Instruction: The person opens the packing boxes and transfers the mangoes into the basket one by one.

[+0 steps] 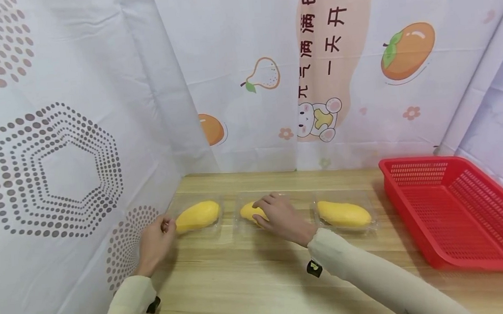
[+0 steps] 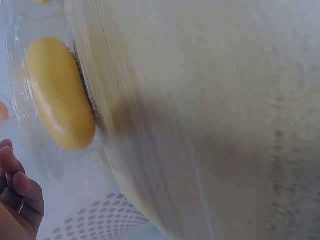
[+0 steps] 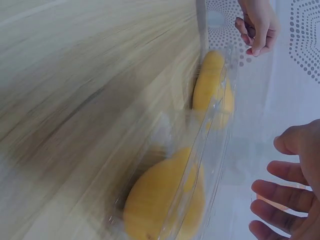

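Note:
Three yellow mangoes, each in a clear plastic box, lie in a row on the wooden table. My left hand [image 1: 155,246] hovers at the left end of the left mango [image 1: 198,215], fingers loosely bent and holding nothing; a gap separates it from the box [image 2: 25,125] in the left wrist view. Over the middle mango [image 1: 249,212] hangs my right hand [image 1: 280,219], partly hiding it in the head view. Its fingers [image 3: 282,195] are spread and relaxed, apart from the middle box [image 3: 215,145] in the right wrist view. The right mango [image 1: 343,214] lies in its box [image 1: 374,225], untouched.
At the right of the wooden table [image 1: 226,287] stands a red plastic basket [image 1: 436,246] with perforated walls. A printed curtain [image 1: 242,148] hangs along the table's back edge, and another patterned curtain [image 1: 70,166] closes the left side beside my left arm.

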Action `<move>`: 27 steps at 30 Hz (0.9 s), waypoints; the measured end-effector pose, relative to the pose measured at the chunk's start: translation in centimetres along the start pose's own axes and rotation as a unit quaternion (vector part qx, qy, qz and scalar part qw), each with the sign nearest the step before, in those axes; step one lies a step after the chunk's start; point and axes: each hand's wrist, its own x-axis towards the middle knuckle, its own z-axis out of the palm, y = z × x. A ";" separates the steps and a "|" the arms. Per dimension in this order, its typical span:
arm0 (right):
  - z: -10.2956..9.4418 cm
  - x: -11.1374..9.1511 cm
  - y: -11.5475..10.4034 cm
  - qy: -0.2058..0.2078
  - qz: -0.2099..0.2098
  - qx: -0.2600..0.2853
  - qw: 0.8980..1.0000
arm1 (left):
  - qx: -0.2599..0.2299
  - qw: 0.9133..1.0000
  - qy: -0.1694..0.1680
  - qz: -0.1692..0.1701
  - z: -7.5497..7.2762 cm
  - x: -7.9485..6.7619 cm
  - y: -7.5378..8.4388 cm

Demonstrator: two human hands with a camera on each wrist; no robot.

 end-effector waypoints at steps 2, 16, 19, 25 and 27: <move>0.1 0.4 -0.4 -0.005 0.007 -0.008 1.000 | 0.002 1.000 0.000 -0.014 -0.1 -0.1 -0.2; 1.4 2.8 -3.3 0.004 -0.049 -0.005 0.999 | 0.009 0.992 -0.037 -0.124 -0.3 -1.3 -1.9; 1.7 3.4 -4.1 -0.011 -0.051 -0.009 0.999 | -0.004 0.987 -0.044 -0.156 -0.3 -1.6 -2.3; 2.4 5.1 -5.9 -0.042 -0.066 -0.014 0.997 | -0.013 0.981 -0.039 -0.192 -0.9 -1.5 -2.8; 2.7 5.6 -6.4 -0.046 -0.075 -0.020 0.996 | -0.015 0.979 -0.041 -0.199 -1.2 -1.3 -2.7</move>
